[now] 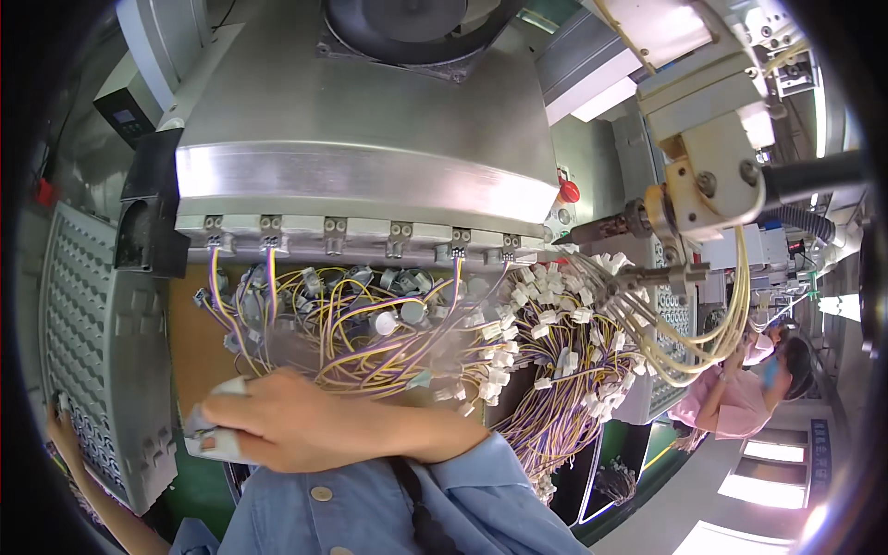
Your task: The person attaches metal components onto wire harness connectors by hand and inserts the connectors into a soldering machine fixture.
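Observation:
My right hand [291, 418] reaches across my body from the right, its fingers wrapped around a pale grey fixture block [217, 442] at the front left of the bench. At the far left rim, my left hand [67, 442] is beside a tilted grey tray [129, 361] holding rows of small parts. Its fingers look pinched together against the tray's lower end; anything between them is too small to name. Beyond my right hand lies a tangle of yellow and purple wires [370, 347] with grey and clear end pieces. Several wires hang from metal clips [271, 236] along the machine's front edge.
A steel machine housing [370, 111] with a round black fan [412, 28] fills the back. A dark pointed tool [597, 228] on a mounted head juts in from the right. White-connector wire bundles [564, 379] lie right. A person in pink [731, 398] sits at far right.

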Demonstrator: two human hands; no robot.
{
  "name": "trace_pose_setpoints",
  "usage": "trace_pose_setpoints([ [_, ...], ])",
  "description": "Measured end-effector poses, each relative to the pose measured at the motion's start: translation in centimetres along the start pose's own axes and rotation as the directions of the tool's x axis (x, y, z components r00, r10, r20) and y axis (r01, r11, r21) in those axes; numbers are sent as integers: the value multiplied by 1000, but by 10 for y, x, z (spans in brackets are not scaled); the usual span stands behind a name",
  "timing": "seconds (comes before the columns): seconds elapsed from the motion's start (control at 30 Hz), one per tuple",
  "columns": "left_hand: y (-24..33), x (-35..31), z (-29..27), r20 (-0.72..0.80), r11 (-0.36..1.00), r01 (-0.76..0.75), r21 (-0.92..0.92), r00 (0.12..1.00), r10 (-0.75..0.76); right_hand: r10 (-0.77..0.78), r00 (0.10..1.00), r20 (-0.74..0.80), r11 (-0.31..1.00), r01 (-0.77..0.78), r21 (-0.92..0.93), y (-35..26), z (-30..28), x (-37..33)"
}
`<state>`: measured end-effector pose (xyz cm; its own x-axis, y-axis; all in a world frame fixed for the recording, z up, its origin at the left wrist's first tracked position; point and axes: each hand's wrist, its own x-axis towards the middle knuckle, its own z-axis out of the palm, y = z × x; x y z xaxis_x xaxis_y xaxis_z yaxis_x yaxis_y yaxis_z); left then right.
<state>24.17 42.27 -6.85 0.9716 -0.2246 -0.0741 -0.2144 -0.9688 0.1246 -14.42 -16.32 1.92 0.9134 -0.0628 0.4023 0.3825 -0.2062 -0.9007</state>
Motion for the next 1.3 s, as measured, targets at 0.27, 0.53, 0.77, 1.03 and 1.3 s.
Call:
trace_pose_setpoints([
  [0.27, 303, -153, -19, -265, 554, -306, -774, 952, 156, 217, 975, 40, 972, -220, 86, -11, 14, 0],
  [0.53, 485, -209, -7, -156, -138, -85, -987, 724, 671, 341, 939, 31, 917, -325, -231, -28, -8, -25],
  [0.77, 486, -204, 0, -151, -89, -130, -988, 626, 765, 457, 889, 14, 889, -456, -29, -43, -10, -31],
  [1.03, 487, -199, -8, -325, -91, -390, -916, 592, 737, 573, 819, 28, 819, -572, -35, -41, -14, -36],
  [1.3, 487, -200, -3, -203, -19, -288, -957, 624, 755, 495, 869, 14, 869, -494, -40, -41, -16, -38],
])
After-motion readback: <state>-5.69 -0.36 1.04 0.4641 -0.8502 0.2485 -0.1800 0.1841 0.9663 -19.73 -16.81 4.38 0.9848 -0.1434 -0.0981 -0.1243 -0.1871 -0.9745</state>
